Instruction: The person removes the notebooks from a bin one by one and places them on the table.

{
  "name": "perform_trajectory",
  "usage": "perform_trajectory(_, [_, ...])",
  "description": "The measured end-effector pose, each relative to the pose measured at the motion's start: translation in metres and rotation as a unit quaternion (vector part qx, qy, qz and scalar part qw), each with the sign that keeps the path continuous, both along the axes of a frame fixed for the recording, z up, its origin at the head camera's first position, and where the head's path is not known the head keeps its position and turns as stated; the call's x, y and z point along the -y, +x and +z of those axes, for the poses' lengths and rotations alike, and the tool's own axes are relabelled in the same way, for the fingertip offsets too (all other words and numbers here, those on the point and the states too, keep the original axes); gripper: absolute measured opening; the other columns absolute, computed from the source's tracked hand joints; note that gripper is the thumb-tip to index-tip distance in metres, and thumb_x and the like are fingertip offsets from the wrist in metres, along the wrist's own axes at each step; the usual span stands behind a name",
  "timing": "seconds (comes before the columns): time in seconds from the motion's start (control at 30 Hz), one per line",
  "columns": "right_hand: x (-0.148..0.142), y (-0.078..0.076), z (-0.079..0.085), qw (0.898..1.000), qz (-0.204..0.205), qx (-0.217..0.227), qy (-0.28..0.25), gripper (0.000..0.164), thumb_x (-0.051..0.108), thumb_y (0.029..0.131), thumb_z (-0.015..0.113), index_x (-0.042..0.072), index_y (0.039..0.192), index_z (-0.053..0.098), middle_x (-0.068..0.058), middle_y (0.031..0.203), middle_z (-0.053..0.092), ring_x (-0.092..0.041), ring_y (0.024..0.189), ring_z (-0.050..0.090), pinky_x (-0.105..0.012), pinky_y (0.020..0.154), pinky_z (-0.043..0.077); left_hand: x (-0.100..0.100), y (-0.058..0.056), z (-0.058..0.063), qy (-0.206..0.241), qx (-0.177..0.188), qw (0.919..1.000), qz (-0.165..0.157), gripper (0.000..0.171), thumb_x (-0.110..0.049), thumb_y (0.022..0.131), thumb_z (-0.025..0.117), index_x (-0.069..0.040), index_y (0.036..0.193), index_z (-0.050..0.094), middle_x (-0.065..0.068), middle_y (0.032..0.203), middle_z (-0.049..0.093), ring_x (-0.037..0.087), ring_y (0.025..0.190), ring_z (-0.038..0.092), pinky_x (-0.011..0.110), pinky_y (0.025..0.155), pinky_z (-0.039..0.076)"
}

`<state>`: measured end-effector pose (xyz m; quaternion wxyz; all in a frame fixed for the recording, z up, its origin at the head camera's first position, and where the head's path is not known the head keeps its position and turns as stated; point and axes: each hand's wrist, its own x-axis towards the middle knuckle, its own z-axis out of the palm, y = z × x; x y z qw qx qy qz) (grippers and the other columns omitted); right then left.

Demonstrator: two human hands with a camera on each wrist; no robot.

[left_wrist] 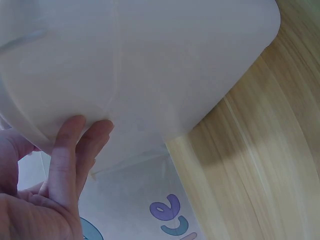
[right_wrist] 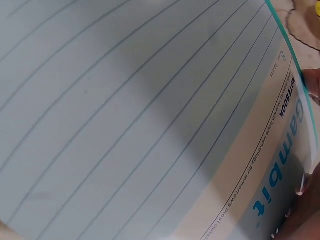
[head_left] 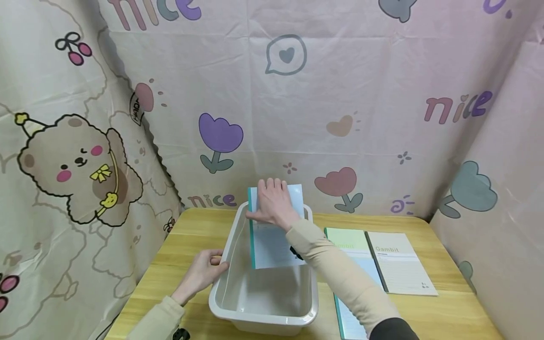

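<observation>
A light-blue notebook (head_left: 272, 248) with a teal spine stands tilted over the far half of a pale plastic bin (head_left: 276, 297). My right hand (head_left: 274, 205) grips it near its top, the thumb at the spine side. The right wrist view shows the lined notebook cover (right_wrist: 125, 125) with "Gambit" printed on it, and fingers (right_wrist: 300, 215) at its edge. Whether its lower edge touches the bin is unclear. My left hand (head_left: 201, 274) pinches the bin's left rim; in the left wrist view two fingers (left_wrist: 65, 145) lie against the bin's outer wall (left_wrist: 150, 65).
Right of the bin, a green notebook (head_left: 346, 237) and a whitish notebook (head_left: 401, 264) with a dark spine lie on the wooden table (head_left: 454, 307). A blue notebook (head_left: 350, 321) lies partly under my right sleeve. Printed cloth (head_left: 374, 80) hangs behind and at the sides.
</observation>
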<state>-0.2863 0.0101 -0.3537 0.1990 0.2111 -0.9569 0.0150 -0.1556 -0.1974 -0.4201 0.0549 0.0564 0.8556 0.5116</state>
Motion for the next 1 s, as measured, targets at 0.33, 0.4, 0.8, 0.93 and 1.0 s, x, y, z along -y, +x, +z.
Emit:
perform_trajectory(0.33, [-0.025,0.014,0.06,0.998,0.011,-0.003,-0.056,0.07,0.069,0.074,0.071,0.009,0.103,0.048,-0.007,0.093,0.05,-0.028,0.091,0.046,-0.039,0.083,0.04,0.001,0.0,0.001,0.001,0.0,1.0,0.001,0.042,0.0,0.088,0.062,0.02,0.125,0.056,0.037,0.107,0.07,0.04,0.087,0.075,0.04,0.066,0.065])
perform_trajectory(0.4, [-0.035,0.019,0.07,0.998,0.013,-0.005,-0.067,0.069,0.067,0.075,0.07,0.009,0.104,0.047,-0.007,0.093,0.049,-0.028,0.092,0.045,-0.039,0.084,0.039,0.001,-0.001,0.001,0.0,-0.001,1.0,0.0,0.042,0.0,0.089,0.062,0.02,0.125,0.056,0.037,0.108,0.07,0.04,0.087,0.075,0.04,0.066,0.065])
perform_trajectory(0.8, [-0.132,0.048,0.056,0.997,0.005,-0.004,-0.081,0.065,0.06,0.074,0.071,0.005,0.1,0.048,-0.01,0.093,0.05,-0.03,0.091,0.044,-0.04,0.081,0.036,0.0,0.0,-0.002,-0.001,0.002,1.0,0.008,0.041,0.0,0.088,0.062,0.018,0.124,0.057,0.035,0.108,0.07,0.038,0.089,0.075,0.038,0.067,0.065])
perform_trajectory(0.93, [-0.168,0.054,0.037,0.995,-0.01,0.012,-0.097,0.065,0.056,0.073,0.072,0.004,0.103,0.048,-0.009,0.093,0.05,-0.029,0.09,0.045,-0.04,0.08,0.035,0.001,0.001,-0.001,0.002,0.005,1.0,0.005,0.041,0.0,0.089,0.062,0.019,0.125,0.057,0.035,0.108,0.07,0.038,0.089,0.075,0.038,0.067,0.065])
perform_trajectory(1.0, [-0.186,0.057,0.026,0.996,-0.016,0.012,-0.091,0.063,0.054,0.072,0.073,0.004,0.101,0.049,-0.009,0.09,0.05,-0.029,0.088,0.044,-0.039,0.078,0.034,0.001,0.001,0.0,0.004,0.007,0.9999,0.007,0.041,0.0,0.088,0.062,0.018,0.125,0.057,0.035,0.107,0.071,0.037,0.089,0.075,0.037,0.067,0.065])
